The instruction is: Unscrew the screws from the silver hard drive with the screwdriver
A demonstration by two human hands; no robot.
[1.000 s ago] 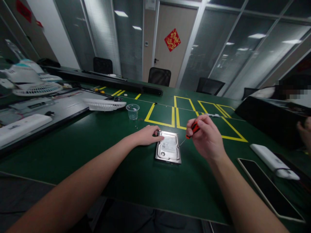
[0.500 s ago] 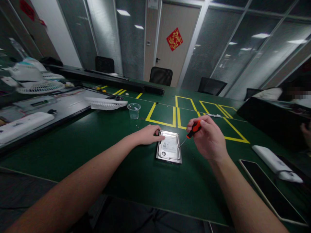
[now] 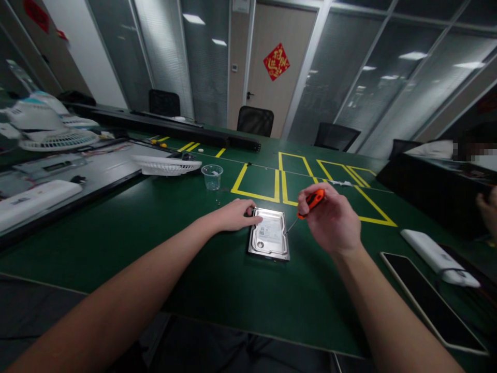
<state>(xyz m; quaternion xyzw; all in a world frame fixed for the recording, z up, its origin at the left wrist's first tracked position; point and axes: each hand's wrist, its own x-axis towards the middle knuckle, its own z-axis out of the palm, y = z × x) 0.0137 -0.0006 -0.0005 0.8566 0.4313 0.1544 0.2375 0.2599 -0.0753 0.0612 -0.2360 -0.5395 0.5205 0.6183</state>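
Observation:
A silver hard drive [image 3: 271,233] lies flat on the green table, label side up. My left hand [image 3: 236,214] grips its far left edge, with the thumb resting on the top face and the fingers curled by the corner. In my right hand [image 3: 334,217] is an orange and black screwdriver [image 3: 311,203], held tilted by the handle. Its thin shaft slants down to the left, and the tip meets the drive's right edge around the middle. Whether a screw sits under the tip is too small to tell.
A clear plastic cup [image 3: 212,177] stands beyond my left hand, near a white fan grille [image 3: 165,165]. Yellow tape [image 3: 256,196] marks the table. To the right lie a phone [image 3: 430,300] and a white power strip [image 3: 438,257]. Another person's hand [image 3: 487,207] shows at the far right.
The screwdriver handle has turned a little in my right hand, its tip staying at the drive's right edge. My left hand keeps its hold; the whole view has shifted slightly.

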